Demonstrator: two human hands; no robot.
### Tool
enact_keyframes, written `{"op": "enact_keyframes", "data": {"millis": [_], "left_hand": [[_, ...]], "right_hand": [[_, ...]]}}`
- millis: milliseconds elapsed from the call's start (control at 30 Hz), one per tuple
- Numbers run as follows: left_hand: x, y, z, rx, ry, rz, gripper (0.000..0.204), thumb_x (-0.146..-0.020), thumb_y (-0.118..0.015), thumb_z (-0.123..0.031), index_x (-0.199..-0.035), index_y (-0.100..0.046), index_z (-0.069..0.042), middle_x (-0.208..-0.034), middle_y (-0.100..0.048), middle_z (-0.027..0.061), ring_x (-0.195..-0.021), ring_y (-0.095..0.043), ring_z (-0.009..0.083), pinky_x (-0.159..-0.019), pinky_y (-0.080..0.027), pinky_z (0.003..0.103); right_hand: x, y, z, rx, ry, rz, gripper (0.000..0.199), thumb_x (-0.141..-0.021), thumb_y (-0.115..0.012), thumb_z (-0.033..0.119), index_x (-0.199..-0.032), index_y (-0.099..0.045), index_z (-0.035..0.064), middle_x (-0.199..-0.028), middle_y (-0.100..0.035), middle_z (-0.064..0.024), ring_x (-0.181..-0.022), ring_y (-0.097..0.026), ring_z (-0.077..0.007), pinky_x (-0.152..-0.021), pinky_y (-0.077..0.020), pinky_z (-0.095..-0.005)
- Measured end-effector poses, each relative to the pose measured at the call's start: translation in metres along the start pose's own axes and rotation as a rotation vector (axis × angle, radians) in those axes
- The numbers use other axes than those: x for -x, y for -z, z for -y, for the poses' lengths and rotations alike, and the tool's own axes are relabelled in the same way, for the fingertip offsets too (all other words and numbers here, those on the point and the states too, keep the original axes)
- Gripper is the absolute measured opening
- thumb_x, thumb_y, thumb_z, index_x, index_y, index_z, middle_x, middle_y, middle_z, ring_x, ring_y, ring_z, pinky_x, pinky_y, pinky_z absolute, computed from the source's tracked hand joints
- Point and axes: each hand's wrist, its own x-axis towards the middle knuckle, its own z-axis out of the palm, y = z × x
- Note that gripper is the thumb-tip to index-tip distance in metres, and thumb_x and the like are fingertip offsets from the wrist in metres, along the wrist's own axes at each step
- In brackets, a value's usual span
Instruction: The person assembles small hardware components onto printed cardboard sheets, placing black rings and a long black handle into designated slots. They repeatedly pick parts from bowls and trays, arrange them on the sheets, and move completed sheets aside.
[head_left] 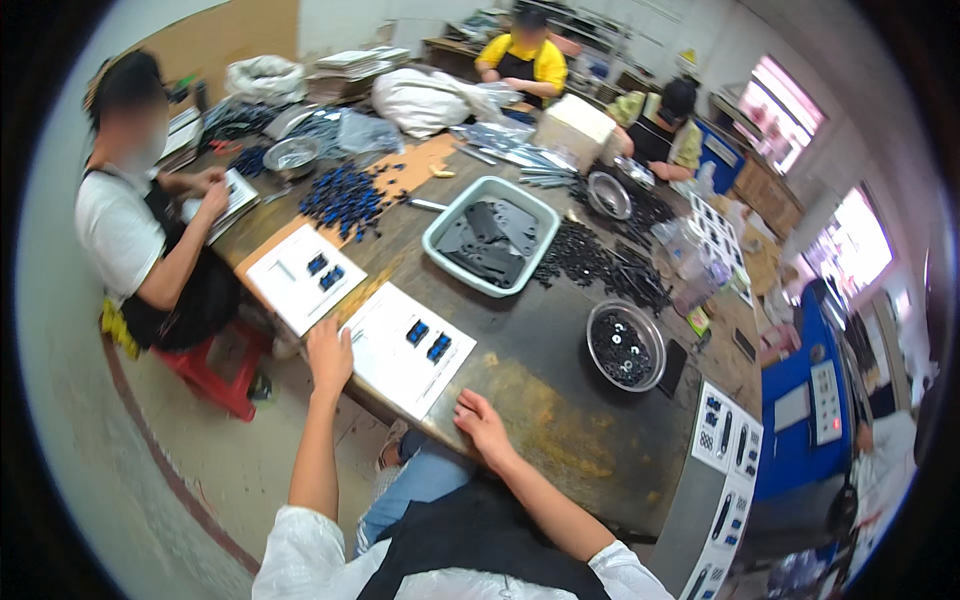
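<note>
My left hand lies at the table's near edge between two white cards, its fingers stretched out and touching or nearly touching the nearer card. Two blue-and-black small parts sit on that card. The farther card, to the left, bears a similar pair of blue-and-black parts. Right of the nearer card, my right hand rests on the table's edge with its fingers loosely bent and apart. I see nothing held in either hand.
A pale green tub of black flat pieces stands mid-table. Around it lie heaps of blue-and-black parts and black parts. A metal bowl of small pieces stands to the right. Filled cards line the right edge. Three co-workers sit around the table.
</note>
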Motion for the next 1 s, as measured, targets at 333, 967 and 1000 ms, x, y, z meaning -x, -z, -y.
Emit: {"op": "enact_keyframes", "data": {"millis": [333,967,1000], "left_hand": [[-0.002,0.001,-0.020,0.099,0.018,0.154,0.025,-0.088,-0.058,-0.005,-0.110,-0.069,-0.002,-0.101,-0.059,0.0189,-0.097,-0.058,0.0371,-0.088,-0.047,0.044],[0.106,-0.027,-0.172,0.281,-0.380,0.875,0.030,-0.090,-0.061,-0.014,-0.114,-0.064,0.004,-0.098,-0.065,0.0238,-0.086,-0.065,0.0399,-0.079,-0.052,0.047],[0.112,-0.027,-0.185,0.293,-0.392,0.892,0.031,-0.090,-0.061,-0.014,-0.114,-0.064,0.005,-0.098,-0.065,0.0236,-0.087,-0.065,0.0399,-0.079,-0.052,0.048]], "right_hand": [[0.014,-0.008,-0.013,-0.080,0.055,-0.054,0.047,-0.103,-0.044,0.006,-0.149,-0.037,-0.0035,-0.147,-0.049,-0.0173,-0.132,-0.053,-0.0245,-0.107,-0.0446,-0.0327],[0.171,0.152,-0.007,0.174,-0.062,-0.788,0.031,-0.099,-0.043,0.000,-0.120,-0.065,-0.0044,-0.104,-0.073,-0.0119,-0.094,-0.069,-0.0171,-0.083,-0.0563,-0.0312],[0.179,0.162,-0.008,0.146,-0.067,-0.797,0.030,-0.099,-0.044,-0.001,-0.120,-0.065,-0.0045,-0.103,-0.073,-0.0120,-0.093,-0.069,-0.0169,-0.083,-0.0565,-0.0309]]}}
